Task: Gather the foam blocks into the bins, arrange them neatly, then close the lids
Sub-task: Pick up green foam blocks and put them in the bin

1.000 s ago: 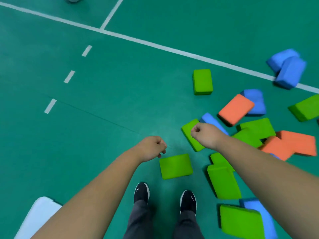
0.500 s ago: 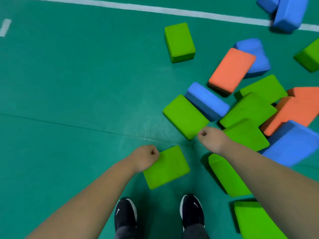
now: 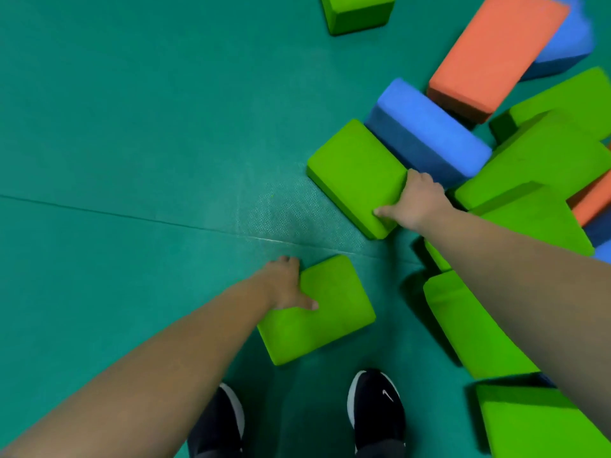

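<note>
Foam blocks lie scattered on the green floor. My left hand (image 3: 287,285) grips the near-left edge of a green block (image 3: 327,312) lying flat just ahead of my feet, thumb on its top face. My right hand (image 3: 415,201) grips the near-right edge of a second green block (image 3: 355,175), thumb over its top. A blue block (image 3: 426,130) lies against that second block's far side. No bin is in view.
To the right is a pile of green (image 3: 542,160), orange (image 3: 496,51) and blue blocks, with more green blocks (image 3: 476,328) by my right arm. Another green block (image 3: 358,11) sits at the top edge. My two black shoes (image 3: 377,408) stand below. A floor seam (image 3: 132,216) runs leftward.
I have bent lower, so the blocks look larger. Both hands, fists half a second ago, have opened and closed onto the edges of the two green blocks.
</note>
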